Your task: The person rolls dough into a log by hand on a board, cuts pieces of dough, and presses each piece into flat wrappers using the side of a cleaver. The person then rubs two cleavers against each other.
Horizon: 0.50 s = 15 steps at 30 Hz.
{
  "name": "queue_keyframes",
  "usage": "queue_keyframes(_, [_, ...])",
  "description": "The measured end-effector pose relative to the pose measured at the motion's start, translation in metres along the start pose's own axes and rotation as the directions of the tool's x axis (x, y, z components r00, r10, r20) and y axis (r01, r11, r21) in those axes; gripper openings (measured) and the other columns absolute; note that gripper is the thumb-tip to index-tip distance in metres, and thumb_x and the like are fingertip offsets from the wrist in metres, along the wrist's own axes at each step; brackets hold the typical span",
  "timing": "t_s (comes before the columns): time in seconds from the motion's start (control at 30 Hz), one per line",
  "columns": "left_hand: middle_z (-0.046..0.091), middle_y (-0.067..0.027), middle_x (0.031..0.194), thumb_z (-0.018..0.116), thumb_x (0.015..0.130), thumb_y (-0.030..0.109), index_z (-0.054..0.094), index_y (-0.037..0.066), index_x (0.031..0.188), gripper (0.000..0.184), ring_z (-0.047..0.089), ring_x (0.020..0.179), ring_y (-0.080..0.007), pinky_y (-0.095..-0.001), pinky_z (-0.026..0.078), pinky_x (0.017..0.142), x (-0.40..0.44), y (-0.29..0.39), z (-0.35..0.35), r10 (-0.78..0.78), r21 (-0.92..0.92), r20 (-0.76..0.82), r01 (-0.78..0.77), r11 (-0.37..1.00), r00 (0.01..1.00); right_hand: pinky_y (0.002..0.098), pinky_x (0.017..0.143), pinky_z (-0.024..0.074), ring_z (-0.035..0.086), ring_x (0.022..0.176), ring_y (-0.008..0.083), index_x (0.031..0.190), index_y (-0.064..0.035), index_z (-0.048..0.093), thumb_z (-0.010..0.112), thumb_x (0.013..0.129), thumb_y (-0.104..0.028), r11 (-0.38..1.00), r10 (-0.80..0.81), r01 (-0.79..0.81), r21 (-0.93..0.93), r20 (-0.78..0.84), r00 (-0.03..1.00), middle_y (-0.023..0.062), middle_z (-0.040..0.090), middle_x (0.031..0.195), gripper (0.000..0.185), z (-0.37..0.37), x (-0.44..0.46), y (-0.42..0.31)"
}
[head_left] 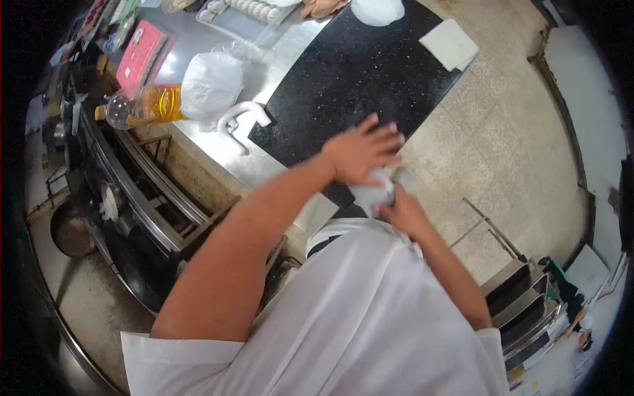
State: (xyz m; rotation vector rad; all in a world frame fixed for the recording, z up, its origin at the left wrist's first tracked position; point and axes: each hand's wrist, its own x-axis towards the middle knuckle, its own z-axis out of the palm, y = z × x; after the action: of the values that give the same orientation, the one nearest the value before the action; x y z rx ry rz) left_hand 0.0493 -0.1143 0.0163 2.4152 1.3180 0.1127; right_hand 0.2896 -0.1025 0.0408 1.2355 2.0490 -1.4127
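Gripping blurry wht item: R hand | L hand: fingers spread | item betw both

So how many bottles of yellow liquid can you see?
1. The bottle is at the upper left of the picture, right beside the white plastic bag and near the pink package. The bag could be hiding others.

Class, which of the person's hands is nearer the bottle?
Left. The left hand is right of the bottle; the right hand is farther right and closer to the person's shirt.
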Motion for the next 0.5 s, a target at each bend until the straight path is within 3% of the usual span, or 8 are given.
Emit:
queue_keyframes(0.07, [0.038, -0.0093, 0.162, 0.051, 0.09, 0.069, 0.05, 0.025, 0.149, 0.074, 0.024, 0.154, -0.0344, -0.0619, 0.009, 0.124, 0.0, 0.023, 0.015, 0.087, -0.091, -0.011, -0.087, 0.992, 0.996, 0.0516, 0.085, 0.0539, 0.069, 0.098, 0.0456, 0.124, 0.0035, 0.051, 0.083, 0.078, -0.039, 1.0, -0.012, 0.012, 0.023, -0.006, 1.0, 0.0281, 0.071, 0.1, 0.071, 0.01, -0.005, 0.012])
queue_keyframes(0.13, [0.04, -0.0091, 0.16, 0.051, 0.09, 0.069, 0.05, 0.025, 0.149, 0.074, 0.025, 0.153, -0.0348, -0.062, 0.01, 0.123, 0.012, 0.015, 0.008, 0.114, -0.115, -0.001, -0.113, 0.987, 0.994, 0.0503, 0.078, 0.0551, 0.07, 0.091, 0.0457, 0.125, 0.0026, 0.051, 0.085, 0.076, -0.04, 0.999, 0.017, -0.023, -0.042, -0.135, 0.991, 0.0261, 0.072, 0.097, 0.073, -0.004, -0.014, -0.001])
queue_keyframes(0.23, [0.042, -0.0095, 0.158, 0.051, 0.09, 0.069, 0.049, 0.023, 0.149, 0.075, 0.028, 0.152, -0.0343, -0.0613, 0.014, 0.123, 0.027, -0.02, -0.013, 0.027, 0.03, -0.048, -0.026, 0.999, 0.998, 0.0511, 0.077, 0.0548, 0.07, 0.09, 0.0459, 0.118, 0.0025, 0.052, 0.084, 0.077, -0.038, 0.99, 0.009, -0.02, -0.138, -0.082, 0.997, 0.0274, 0.071, 0.097, 0.066, -0.041, 0.025, -0.021])
queue_keyframes(0.3, [0.042, -0.0099, 0.159, 0.051, 0.09, 0.069, 0.05, 0.023, 0.149, 0.075, 0.029, 0.151, -0.0344, -0.0611, 0.014, 0.123, 0.031, -0.054, -0.02, -0.074, 0.127, -0.172, 0.097, 0.987, 0.982, 0.051, 0.078, 0.0547, 0.07, 0.091, 0.046, 0.117, 0.0024, 0.052, 0.084, 0.078, -0.035, 0.983, -0.049, 0.024, -0.182, -0.138, 0.989, 0.0279, 0.071, 0.097, 0.063, -0.069, 0.056, -0.046])
queue_keyframes(0.37, [0.042, -0.0102, 0.158, 0.051, 0.091, 0.068, 0.051, 0.023, 0.149, 0.074, 0.03, 0.151, -0.0341, -0.0615, 0.014, 0.123, 0.032, -0.056, -0.019, -0.065, 0.109, -0.204, 0.088, 0.99, 0.977, 0.0509, 0.078, 0.0547, 0.07, 0.091, 0.046, 0.116, 0.0022, 0.052, 0.083, 0.079, -0.033, 0.978, -0.053, 0.023, -0.209, -0.14, 0.989, 0.0284, 0.071, 0.097, 0.059, -0.061, 0.043, -0.047])
queue_keyframes(0.43, [0.043, -0.0105, 0.158, 0.051, 0.091, 0.068, 0.051, 0.023, 0.148, 0.073, 0.03, 0.151, -0.0338, -0.062, 0.013, 0.123, 0.028, -0.043, -0.015, -0.058, 0.086, -0.236, 0.08, 0.993, 0.97, 0.0537, 0.083, 0.0537, 0.069, 0.097, 0.0462, 0.118, 0.0011, 0.05, 0.085, 0.075, -0.039, 0.994, -0.017, 0.006, -0.105, -0.105, 0.994, 0.0283, 0.07, 0.097, 0.068, -0.038, 0.028, -0.029])
queue_keyframes(0.47, [0.044, -0.0096, 0.157, 0.051, 0.091, 0.068, 0.053, 0.023, 0.147, 0.072, 0.031, 0.15, -0.0327, -0.062, 0.013, 0.123, 0.016, -0.015, -0.005, -0.044, 0.059, -0.181, 0.055, 0.997, 0.983, 0.0537, 0.083, 0.0536, 0.069, 0.096, 0.0465, 0.121, 0.0007, 0.049, 0.085, 0.076, -0.037, 0.997, -0.08, 0.08, -0.014, -0.044, 0.996, 0.0285, 0.07, 0.099, 0.069, -0.015, 0.016, 0.003])
queue_keyframes(0.5, [0.044, -0.0088, 0.157, 0.051, 0.091, 0.067, 0.055, 0.022, 0.145, 0.07, 0.032, 0.15, -0.0315, -0.0621, 0.013, 0.123, 0.005, 0.011, 0.005, -0.027, 0.03, -0.121, 0.03, 0.999, 0.992, 0.0541, 0.082, 0.0535, 0.069, 0.096, 0.0467, 0.121, 0.0003, 0.048, 0.084, 0.077, -0.036, 1.0, -0.007, 0.007, -0.005, 0.014, 1.0, 0.0284, 0.07, 0.099, 0.068, -0.007, -0.007, 0.01])
